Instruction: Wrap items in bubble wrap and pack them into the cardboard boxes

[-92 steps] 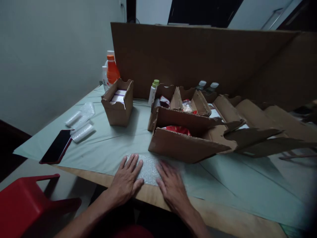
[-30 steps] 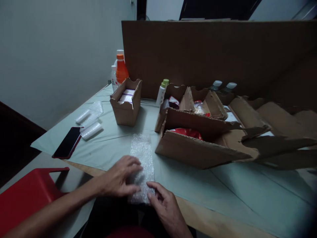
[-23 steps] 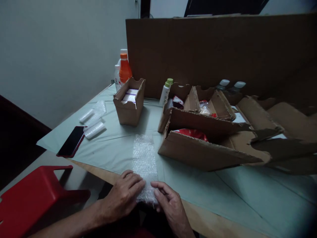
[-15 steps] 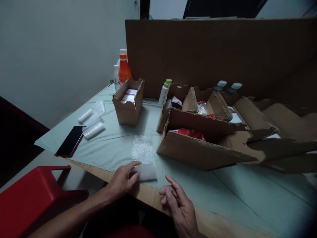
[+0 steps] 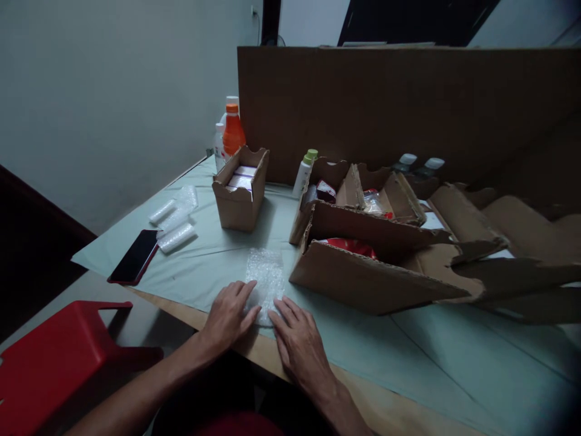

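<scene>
Along surface's point(image 5: 261, 351) near edge, we rest left hand point(image 5: 229, 315) and right hand point(image 5: 297, 336) on bubble-wrap sheet point(image 5: 265, 266), fingers loosely extended, one hand each side. Sheet lies flat on pale green cloth point(image 5: 345, 330), lower end between our hands. Right of sheet: cardboard bin point(image 5: 358, 278), red packet point(image 5: 351, 246) inside. Toward far edge: small cardboard box point(image 5: 235, 212) holding white cartons point(image 5: 242, 177). By near-left corner: phone point(image 5: 135, 257), just beside bubble-wrap rolls point(image 5: 177, 236). Toward far-left corner: orange bottle point(image 5: 233, 136).

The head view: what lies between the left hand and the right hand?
In the head view, a bubble wrap sheet lies between the left hand and the right hand.
</scene>
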Motion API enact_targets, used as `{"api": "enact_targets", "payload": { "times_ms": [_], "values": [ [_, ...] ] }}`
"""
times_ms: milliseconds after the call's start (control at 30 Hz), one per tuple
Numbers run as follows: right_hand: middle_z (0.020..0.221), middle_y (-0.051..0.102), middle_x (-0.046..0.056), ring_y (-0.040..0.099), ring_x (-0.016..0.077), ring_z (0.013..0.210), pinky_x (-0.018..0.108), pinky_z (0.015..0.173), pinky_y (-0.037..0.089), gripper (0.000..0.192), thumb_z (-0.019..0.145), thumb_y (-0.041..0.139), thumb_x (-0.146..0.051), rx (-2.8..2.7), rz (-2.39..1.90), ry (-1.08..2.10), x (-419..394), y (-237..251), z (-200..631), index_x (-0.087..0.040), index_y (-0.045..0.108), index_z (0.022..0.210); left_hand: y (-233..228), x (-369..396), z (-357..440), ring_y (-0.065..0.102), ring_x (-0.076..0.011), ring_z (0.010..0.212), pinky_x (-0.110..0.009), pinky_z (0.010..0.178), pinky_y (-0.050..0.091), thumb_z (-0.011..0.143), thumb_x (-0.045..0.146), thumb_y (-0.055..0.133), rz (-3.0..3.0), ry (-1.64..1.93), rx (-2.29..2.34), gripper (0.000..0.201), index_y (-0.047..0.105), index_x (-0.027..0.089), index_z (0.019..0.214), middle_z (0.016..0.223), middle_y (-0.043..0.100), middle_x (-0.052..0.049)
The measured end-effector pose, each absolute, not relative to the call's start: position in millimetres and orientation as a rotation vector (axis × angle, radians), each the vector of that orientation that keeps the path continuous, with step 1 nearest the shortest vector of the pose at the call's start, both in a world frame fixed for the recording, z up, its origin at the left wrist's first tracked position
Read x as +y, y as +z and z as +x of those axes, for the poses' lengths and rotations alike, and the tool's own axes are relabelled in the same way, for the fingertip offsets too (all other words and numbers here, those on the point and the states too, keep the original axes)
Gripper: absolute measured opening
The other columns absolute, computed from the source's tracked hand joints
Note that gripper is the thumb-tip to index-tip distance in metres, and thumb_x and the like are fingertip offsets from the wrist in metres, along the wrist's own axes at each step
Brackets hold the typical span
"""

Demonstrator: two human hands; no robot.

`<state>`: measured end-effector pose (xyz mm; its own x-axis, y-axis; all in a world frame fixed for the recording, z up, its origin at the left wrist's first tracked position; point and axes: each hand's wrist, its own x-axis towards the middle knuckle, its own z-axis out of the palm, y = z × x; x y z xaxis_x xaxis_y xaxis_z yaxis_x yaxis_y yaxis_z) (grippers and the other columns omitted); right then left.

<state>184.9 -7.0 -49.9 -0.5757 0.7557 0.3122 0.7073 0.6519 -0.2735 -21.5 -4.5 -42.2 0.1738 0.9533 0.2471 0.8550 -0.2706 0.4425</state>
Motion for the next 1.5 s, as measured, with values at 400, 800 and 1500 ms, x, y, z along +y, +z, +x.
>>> {"api": "enact_targets", "payload": {
  "times_ms": [400,800,1500],
  "values": [
    [0.094,0.077,0.005,0.067,0.0205,0.084,0.036,0.079,0.048,0.024,0.098,0.048,-0.011,-2.278,-1.050,0.315,2.7,-40.9,180.2,-0.020,0.068,0.110,-46.9,-23.6,-28.3,0.065,-0.0232,0.089,-0.040,0.082,0.050,0.089,0.007,0.050,2.287,0.920,1.456,0.028,0.067,0.019,0.108,0.090,0.073,-0.006],
    [0.124,0.070,0.009,0.057,0.0269,0.121,0.043,0.096,0.042,0.028,0.094,0.053,-0.014,-2.309,-1.087,0.005,-2.5,-41.9,183.4,-0.022,0.066,0.117,-55.6,-1.4,-22.5,0.070,-0.0257,0.087,-0.039,0.080,0.055,0.089,0.016,0.059,2.204,0.863,1.767,0.025,0.069,0.016,0.112,0.098,0.076,-0.010],
    [0.117,0.071,0.010,0.062,0.0252,0.109,0.042,0.092,0.046,0.028,0.093,0.055,-0.014,-2.250,-1.104,0.128,-2.7,-38.4,183.4,-0.021,0.064,0.119,-48.7,-6.8,-26.0,0.060,-0.0254,0.088,-0.040,0.080,0.047,0.092,0.018,0.054,2.261,0.773,1.771,0.027,0.067,0.017,0.115,0.093,0.071,-0.009]
  ]
}}
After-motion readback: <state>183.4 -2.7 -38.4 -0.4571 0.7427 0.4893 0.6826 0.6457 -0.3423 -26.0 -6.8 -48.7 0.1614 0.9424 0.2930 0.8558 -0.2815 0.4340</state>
